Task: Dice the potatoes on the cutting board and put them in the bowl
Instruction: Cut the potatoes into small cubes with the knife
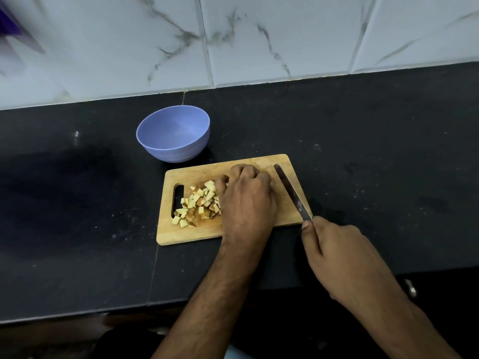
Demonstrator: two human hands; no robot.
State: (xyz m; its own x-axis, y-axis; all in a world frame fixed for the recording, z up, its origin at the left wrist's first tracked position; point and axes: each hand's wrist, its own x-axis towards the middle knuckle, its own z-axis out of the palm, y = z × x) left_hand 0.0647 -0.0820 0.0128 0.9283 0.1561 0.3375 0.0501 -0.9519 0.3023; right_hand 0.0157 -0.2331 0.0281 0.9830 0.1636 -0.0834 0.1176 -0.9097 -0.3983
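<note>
Now we curl our left hand (246, 200) beside the potato pieces (199, 203) on the cutting board (191, 235); our right hand (337, 255) pinches the knife (291, 193). Bowl (173, 137) empty.

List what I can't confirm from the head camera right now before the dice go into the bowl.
- Any potato still uncut: the left hand covers the middle of the cutting board.
- Knife handle: wrapped inside the right hand.
- Purple shape at the top left corner: blurred and cut off by the edge.

anything under the curled left hand (246, 200) hidden; purple object (9, 20) top left blurred, cropped
</note>
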